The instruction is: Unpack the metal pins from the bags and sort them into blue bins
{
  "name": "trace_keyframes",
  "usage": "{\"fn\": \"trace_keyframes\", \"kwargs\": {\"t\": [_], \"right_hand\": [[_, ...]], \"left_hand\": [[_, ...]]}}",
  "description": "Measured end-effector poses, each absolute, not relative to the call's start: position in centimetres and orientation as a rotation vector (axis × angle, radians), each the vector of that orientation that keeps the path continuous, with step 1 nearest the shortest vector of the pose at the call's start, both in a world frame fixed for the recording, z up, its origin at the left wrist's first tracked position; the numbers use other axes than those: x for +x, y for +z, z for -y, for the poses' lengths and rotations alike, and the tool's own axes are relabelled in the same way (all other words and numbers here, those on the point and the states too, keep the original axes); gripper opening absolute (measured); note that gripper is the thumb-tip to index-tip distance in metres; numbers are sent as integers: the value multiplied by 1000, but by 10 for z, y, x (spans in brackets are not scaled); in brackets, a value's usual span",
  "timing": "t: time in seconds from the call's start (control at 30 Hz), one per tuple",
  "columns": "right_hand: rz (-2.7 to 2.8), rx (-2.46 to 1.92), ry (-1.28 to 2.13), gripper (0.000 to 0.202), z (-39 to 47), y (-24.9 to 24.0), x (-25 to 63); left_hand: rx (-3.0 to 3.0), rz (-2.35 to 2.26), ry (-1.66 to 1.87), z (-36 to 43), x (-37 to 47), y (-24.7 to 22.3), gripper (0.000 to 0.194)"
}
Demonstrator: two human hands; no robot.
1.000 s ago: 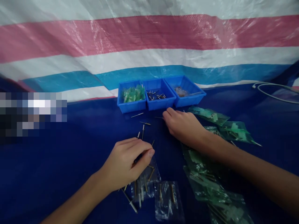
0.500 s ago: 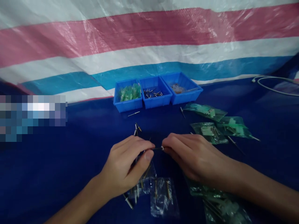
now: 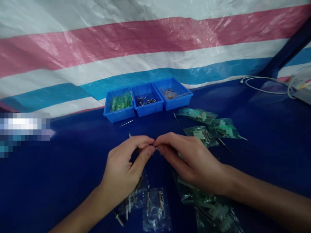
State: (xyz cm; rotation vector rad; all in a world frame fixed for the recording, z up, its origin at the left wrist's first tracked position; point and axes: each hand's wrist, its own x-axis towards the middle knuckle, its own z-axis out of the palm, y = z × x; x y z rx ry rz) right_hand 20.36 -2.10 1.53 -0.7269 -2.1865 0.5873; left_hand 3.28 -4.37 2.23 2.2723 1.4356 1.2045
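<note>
Bags of clear plastic lie nearest on a dark blue tabletop (image 3: pixel 48 181): a flat clear bag (image 3: pixel 155 218) with two brass-coloured screws, and to its left a silver pin with a thin stem (image 3: pixel 119 218). At right, clear greenish bags with long metal pins (image 3: pixel 218 218) sit partly under the right forearm. Beyond these, the left hand (image 3: pixel 127 161) and right hand (image 3: pixel 191 158) meet at the fingertips, each thumb and forefinger pinching a small silvery metal piece (image 3: pixel 156 148) between the hands, mostly hidden by the fingers. Farther right, three green-tinted plastic packets (image 3: pixel 224 127) hold pale and metal parts. Behind the hands stand three bright blue plastic bins in a row: the left bin (image 3: pixel 119 115) holds green packets, the middle bin (image 3: pixel 149 111) loose metal pins, the right bin (image 3: pixel 178 103) clear plastic. A looped white cable (image 3: pixel 263 92) lies far right, before a sheet striped white, red and blue (image 3: pixel 136 40).
</note>
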Motion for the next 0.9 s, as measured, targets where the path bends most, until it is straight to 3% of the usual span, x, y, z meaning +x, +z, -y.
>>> {"fn": "trace_keyframes", "kwargs": {"t": [0.17,0.47,0.9], "right_hand": [[2099,-748,794,12,19,14,202],[2332,-588,361,17,12,1,207],[2459,-506,274,20,20,12,209]], "left_hand": [[2375,-1408,1236,38,29,22,4],[2707,-1161,1123,37,10,14,6],[2634,-1209,1031,37,14,15,13]]}}
